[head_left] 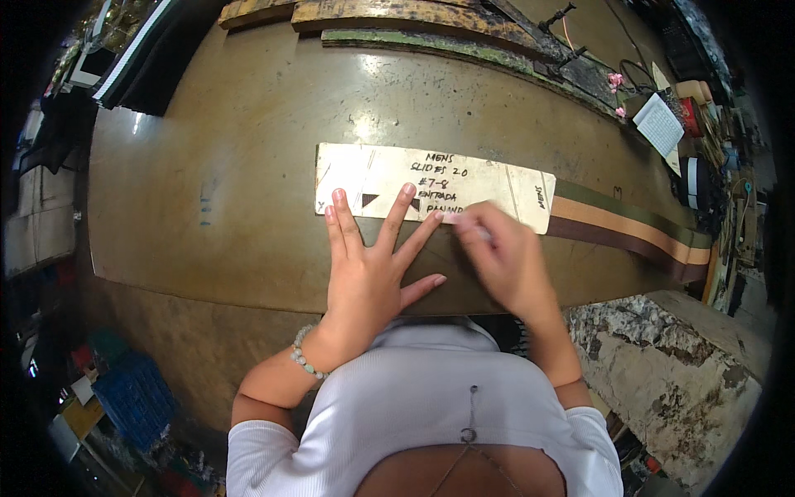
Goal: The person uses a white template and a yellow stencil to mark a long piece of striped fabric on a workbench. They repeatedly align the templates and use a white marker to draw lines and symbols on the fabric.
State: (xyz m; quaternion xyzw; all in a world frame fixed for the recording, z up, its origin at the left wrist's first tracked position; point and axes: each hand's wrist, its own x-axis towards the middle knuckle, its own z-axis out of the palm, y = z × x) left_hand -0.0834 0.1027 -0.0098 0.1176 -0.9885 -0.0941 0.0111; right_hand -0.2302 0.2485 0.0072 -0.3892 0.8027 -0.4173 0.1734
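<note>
1. Step in hand, my read: marking along the lower edge of a cream card template (489,178) laid over a striped strip (629,224).
2. Left hand (364,273): fingers splayed, grasping nothing; fingertips down on the card near its lower edge, thumb apart from it, over the table (207,190).
3. Right hand (512,263): fingers curled in a pinch, seemingly round a small pale tool (482,235); motion-blurred, can't tell what kind. It's at the card's lower edge, just beside the left index fingertip.
4. Next move, I'd judge, calls for firm, even pressure from the left and a controlled stroke from the right, card and strip not slipping.
5. Card: long, flat, handwritten in dark ink, ruled lines near both ends, small cut-outs with dark brown showing through.
6. Strip: green, tan and dark brown bands; emerges from under the card's right end, curves toward the table's right side.
7. Location: both lie on the table, in front of the person.
</note>
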